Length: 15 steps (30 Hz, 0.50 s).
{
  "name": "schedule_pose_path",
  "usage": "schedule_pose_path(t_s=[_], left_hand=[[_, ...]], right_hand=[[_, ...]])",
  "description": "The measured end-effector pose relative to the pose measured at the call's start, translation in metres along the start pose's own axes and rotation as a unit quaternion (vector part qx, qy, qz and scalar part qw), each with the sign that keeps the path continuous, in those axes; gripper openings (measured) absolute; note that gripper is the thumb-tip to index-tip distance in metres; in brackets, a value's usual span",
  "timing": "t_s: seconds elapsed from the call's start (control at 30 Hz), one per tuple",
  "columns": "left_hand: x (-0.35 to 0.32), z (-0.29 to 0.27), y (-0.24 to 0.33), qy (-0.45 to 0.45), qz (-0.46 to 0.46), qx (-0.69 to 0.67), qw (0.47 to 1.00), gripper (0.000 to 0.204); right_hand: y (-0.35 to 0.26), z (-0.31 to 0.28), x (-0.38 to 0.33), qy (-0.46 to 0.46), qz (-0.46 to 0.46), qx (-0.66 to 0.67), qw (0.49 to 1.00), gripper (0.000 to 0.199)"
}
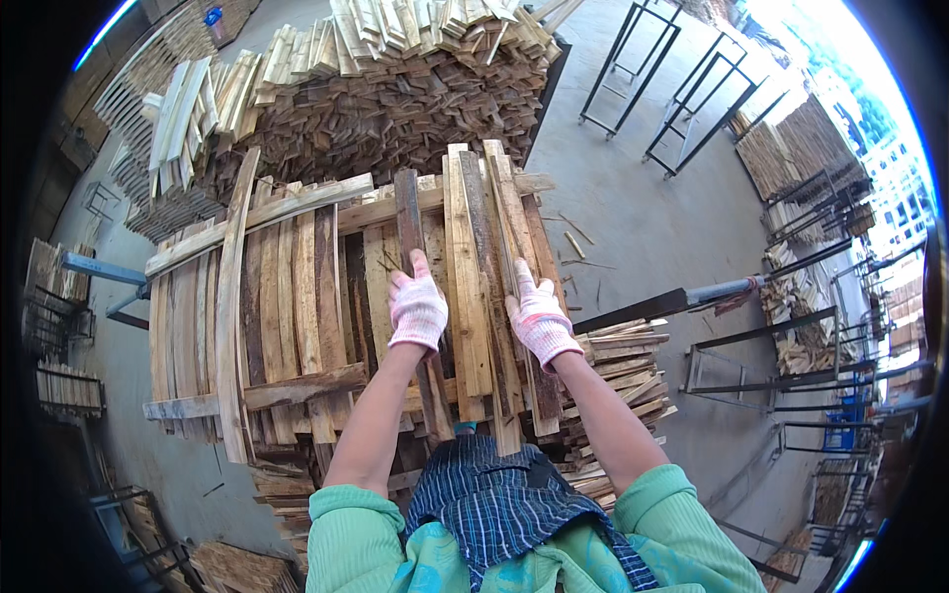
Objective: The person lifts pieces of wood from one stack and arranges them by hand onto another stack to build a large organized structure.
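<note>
A bundle of wood slats (484, 267) is gripped from both sides on top of the slat rack (257, 296). The left hand (417, 308) is laid over a dark slat (413, 237), fingers curled round its edge. The right hand (539, 318) is closed on the bundle's right edge. The long axis runs straight away from the body, so the slats extend forward of both grips. Both hands are level, neither nearer. A taller slat pile (395, 89) sits beyond.
</note>
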State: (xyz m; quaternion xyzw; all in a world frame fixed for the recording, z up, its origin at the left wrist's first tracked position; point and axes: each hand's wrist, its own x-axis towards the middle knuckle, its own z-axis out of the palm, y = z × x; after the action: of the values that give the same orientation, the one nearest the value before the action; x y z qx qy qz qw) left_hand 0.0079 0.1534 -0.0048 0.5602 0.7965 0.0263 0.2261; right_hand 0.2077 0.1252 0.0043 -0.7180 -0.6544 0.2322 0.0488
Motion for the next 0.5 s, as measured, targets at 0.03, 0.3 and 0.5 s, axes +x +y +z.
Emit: schedule_pose_path(t_s=[0.03,0.3,0.5], left_hand=[[0.015,0.002,-0.003,0.006,0.003,-0.002,1.000,0.076],[0.023,0.011,-0.016,0.096,0.068,0.136,0.984,0.069],[0.024,-0.020,-0.064,0.118,0.032,0.221,0.968,0.063]], right_hand=[[-0.004,0.001,-0.001,0.008,-0.012,-0.027,1.000,0.072],[-0.038,0.019,-0.013,0.162,-0.120,-0.134,0.970,0.066],[-0.012,0.030,0.007,0.230,-0.116,-0.040,0.965,0.045]])
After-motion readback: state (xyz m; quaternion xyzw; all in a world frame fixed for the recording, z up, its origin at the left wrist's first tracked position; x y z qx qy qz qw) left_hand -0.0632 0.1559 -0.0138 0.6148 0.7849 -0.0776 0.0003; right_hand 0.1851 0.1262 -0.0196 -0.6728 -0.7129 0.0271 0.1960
